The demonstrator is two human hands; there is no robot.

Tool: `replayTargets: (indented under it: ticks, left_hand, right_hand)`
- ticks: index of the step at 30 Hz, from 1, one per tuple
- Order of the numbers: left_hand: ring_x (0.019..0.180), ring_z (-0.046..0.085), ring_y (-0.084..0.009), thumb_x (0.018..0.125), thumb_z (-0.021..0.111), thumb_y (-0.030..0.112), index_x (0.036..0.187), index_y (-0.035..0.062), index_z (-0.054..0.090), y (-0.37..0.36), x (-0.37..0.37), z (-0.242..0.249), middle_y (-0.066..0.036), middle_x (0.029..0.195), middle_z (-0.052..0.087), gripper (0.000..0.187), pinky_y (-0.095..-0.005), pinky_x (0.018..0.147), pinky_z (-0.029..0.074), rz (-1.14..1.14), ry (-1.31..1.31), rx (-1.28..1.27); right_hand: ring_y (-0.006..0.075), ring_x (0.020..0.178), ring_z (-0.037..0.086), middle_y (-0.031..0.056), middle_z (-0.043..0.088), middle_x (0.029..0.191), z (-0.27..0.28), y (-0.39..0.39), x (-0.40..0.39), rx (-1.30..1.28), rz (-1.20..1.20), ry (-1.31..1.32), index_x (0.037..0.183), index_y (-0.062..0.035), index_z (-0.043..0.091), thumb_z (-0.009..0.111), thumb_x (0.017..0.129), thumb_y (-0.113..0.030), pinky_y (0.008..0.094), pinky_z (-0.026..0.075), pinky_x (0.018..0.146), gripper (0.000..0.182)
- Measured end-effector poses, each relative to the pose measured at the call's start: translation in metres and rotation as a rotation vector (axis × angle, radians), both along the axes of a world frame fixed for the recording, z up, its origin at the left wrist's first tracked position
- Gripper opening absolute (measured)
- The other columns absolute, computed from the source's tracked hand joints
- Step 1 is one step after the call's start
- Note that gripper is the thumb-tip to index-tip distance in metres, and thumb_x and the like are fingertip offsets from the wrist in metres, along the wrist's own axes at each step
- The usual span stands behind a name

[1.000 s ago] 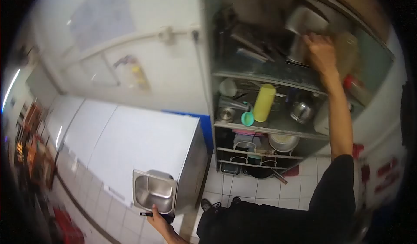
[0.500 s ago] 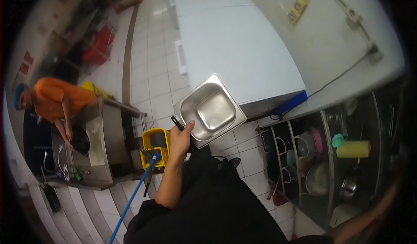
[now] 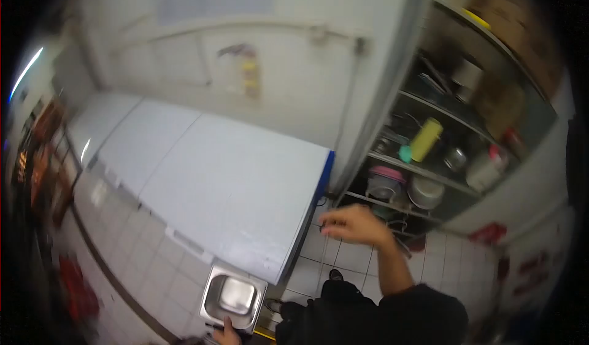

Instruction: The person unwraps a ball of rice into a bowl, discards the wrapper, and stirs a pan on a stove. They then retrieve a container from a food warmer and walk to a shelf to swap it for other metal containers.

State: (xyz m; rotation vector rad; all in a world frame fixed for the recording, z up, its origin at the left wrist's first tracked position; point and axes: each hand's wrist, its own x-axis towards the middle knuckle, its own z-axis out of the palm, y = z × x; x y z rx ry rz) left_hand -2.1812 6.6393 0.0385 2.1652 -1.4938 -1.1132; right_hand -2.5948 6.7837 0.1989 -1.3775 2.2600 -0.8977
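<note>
At the bottom of the view, my left hand (image 3: 227, 334) is closed on the near rim of a square stainless steel food pan (image 3: 215, 296), with the thumb over the edge. The pan's inside faces up and looks bare. Something dark shows beside the fingers, too little of it to name. My right hand (image 3: 354, 224) is raised to the right of the white-topped chest (image 3: 239, 191), fingers loosely bent and a little smeared. I see nothing held in it. Below that hand are the floor tiles and my shoes.
On the right stands a metal shelf (image 3: 423, 102) with a yellow-green jug (image 3: 426, 140), a pink-rimmed container (image 3: 385, 182), pots and boxes. A cable runs down the wall behind the chest. A red item (image 3: 489, 233) lies near the floor at right.
My view has swung right, towards the chest and shelf; the co-worker at the sink and the mop bucket are out of sight. My right hand has come into full view. The left still holds the pan.
</note>
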Motion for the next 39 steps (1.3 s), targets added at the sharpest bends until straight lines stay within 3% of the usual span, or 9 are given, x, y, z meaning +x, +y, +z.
replayTargets:
  ticks: [2, 3, 7, 13, 19, 22, 26, 31, 39]
  left_hand:
    - [0.041, 0.049, -0.0187, 0.089, 0.065, 0.026, 0.085, -0.0003, 0.055, -0.032, 0.038, -0.060, -0.010, 0.055, 0.052, 0.029, -0.0331, 0.038, 0.040, 0.056, 0.332, -0.070]
    - [0.039, 0.045, -0.0168, 0.088, 0.066, 0.023, 0.075, 0.0016, 0.050, -0.042, 0.041, -0.063, -0.008, 0.053, 0.049, 0.029, -0.0332, 0.036, 0.035, 0.021, 0.319, -0.151]
    - [0.042, 0.043, -0.0149, 0.087, 0.067, 0.020, 0.073, 0.0009, 0.052, -0.067, 0.040, -0.021, -0.006, 0.055, 0.049, 0.028, -0.0323, 0.037, 0.034, 0.031, 0.513, -0.217]
    - [0.047, 0.044, -0.0146, 0.087, 0.066, 0.018, 0.074, -0.0009, 0.055, -0.071, -0.022, -0.017, -0.005, 0.060, 0.050, 0.025, -0.0330, 0.041, 0.034, 0.035, 0.655, -0.274]
    - [0.048, 0.044, -0.0149, 0.088, 0.067, 0.022, 0.073, -0.0017, 0.057, -0.028, -0.088, 0.007, -0.005, 0.060, 0.052, 0.029, -0.0336, 0.042, 0.035, -0.001, 0.713, -0.276]
    - [0.043, 0.047, -0.0163, 0.087, 0.069, 0.028, 0.066, 0.0011, 0.053, -0.029, -0.089, -0.022, -0.006, 0.054, 0.052, 0.037, -0.0335, 0.038, 0.034, -0.049, 0.655, -0.221]
    - [0.043, 0.044, -0.0156, 0.086, 0.070, 0.031, 0.063, 0.0015, 0.052, -0.021, -0.105, -0.031, -0.005, 0.052, 0.049, 0.042, -0.0353, 0.037, 0.033, -0.054, 0.591, -0.249]
    - [0.047, 0.042, -0.0144, 0.087, 0.068, 0.030, 0.067, 0.0007, 0.054, 0.004, -0.128, -0.007, -0.003, 0.056, 0.048, 0.038, -0.0344, 0.041, 0.034, 0.022, 0.646, -0.181]
    - [0.053, 0.043, -0.0134, 0.087, 0.068, 0.025, 0.075, 0.0009, 0.058, 0.029, -0.152, 0.020, -0.002, 0.063, 0.050, 0.029, -0.0326, 0.046, 0.034, 0.037, 0.734, -0.288]
  right_hand:
    - [0.0127, 0.078, 0.068, 0.0073, 0.071, 0.088, 0.029, 0.024, -0.027, -0.393, -0.230, 0.009, 0.099, -0.0030, 0.068, 0.065, 0.082, -0.006, 0.0279, 0.054, 0.068, 0.017]
    - [0.0154, 0.069, 0.065, 0.0051, 0.069, 0.081, 0.059, 0.038, -0.035, -0.487, -0.403, 0.180, 0.097, -0.0040, 0.067, 0.063, 0.082, -0.004, 0.0289, 0.053, 0.068, 0.016]
    - [0.0056, 0.062, 0.054, 0.0006, 0.059, 0.065, 0.142, 0.077, -0.089, -0.835, -0.856, 0.500, 0.088, -0.0016, 0.067, 0.066, 0.089, -0.019, 0.0229, 0.043, 0.056, 0.018]
    - [0.0330, 0.093, 0.064, 0.0122, 0.068, 0.098, 0.188, 0.101, -0.239, -0.383, -0.931, 1.036, 0.102, -0.0058, 0.069, 0.064, 0.087, -0.028, 0.0427, 0.050, 0.079, 0.028]
    - [0.0337, 0.099, 0.062, 0.0134, 0.066, 0.104, 0.192, 0.096, -0.285, -0.284, -0.788, 0.968, 0.108, -0.0091, 0.069, 0.066, 0.084, -0.026, 0.0444, 0.050, 0.083, 0.030]
    - [0.0329, 0.099, 0.063, 0.0133, 0.066, 0.103, 0.194, 0.094, -0.287, -0.413, -0.777, 0.968, 0.108, -0.0116, 0.068, 0.067, 0.082, -0.028, 0.0434, 0.051, 0.082, 0.031]
    - [0.0343, 0.100, 0.062, 0.0142, 0.067, 0.103, 0.209, 0.094, -0.298, -0.205, -0.673, 0.830, 0.109, -0.0153, 0.068, 0.065, 0.084, -0.034, 0.0453, 0.049, 0.084, 0.031]
    - [0.0339, 0.108, 0.060, 0.0164, 0.065, 0.114, 0.250, 0.084, -0.329, -0.339, -0.789, 0.526, 0.113, -0.0146, 0.067, 0.055, 0.090, -0.040, 0.0473, 0.046, 0.090, 0.036]
    - [0.0358, 0.110, 0.060, 0.0196, 0.062, 0.119, 0.257, 0.013, -0.396, -0.238, -0.893, 0.635, 0.113, -0.0090, 0.066, 0.054, 0.084, -0.030, 0.0442, 0.046, 0.094, 0.038]
